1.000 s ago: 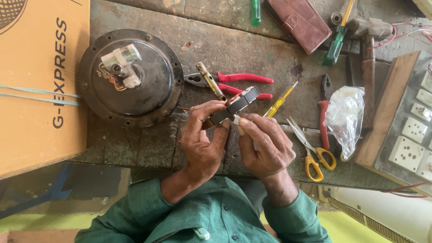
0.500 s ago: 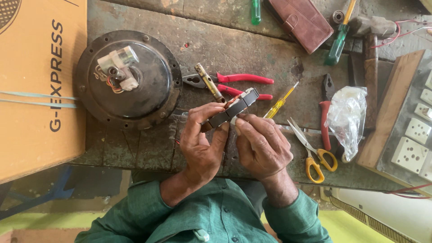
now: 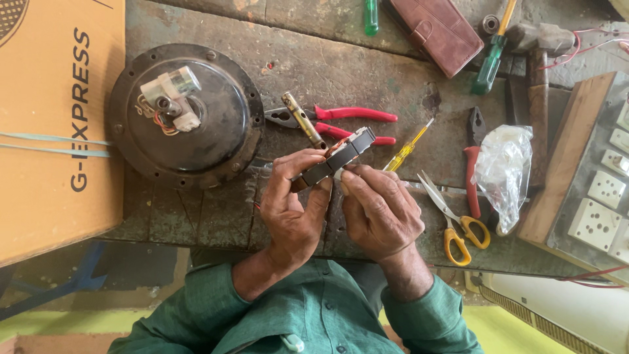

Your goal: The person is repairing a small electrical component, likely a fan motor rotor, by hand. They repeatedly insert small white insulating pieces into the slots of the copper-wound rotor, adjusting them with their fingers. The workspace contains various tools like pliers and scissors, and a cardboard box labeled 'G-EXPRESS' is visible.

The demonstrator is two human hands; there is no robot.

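1. Left hand [image 3: 295,210] and right hand [image 3: 377,213] both closed on a small black block [image 3: 334,159], held above the workbench's [image 3: 196,216] near edge.
2. Block: dark, oblong, tilted; wiring appears unfinished.
3. Round motor housing [image 3: 187,115] lies apart, left; pliers [image 3: 341,121] behind.

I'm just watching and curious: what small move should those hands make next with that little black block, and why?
Probably steady the small black block with the left hand while the right hand works its fingertips at the near end. Both hands pinch it above the workbench, and no tool is in either hand.
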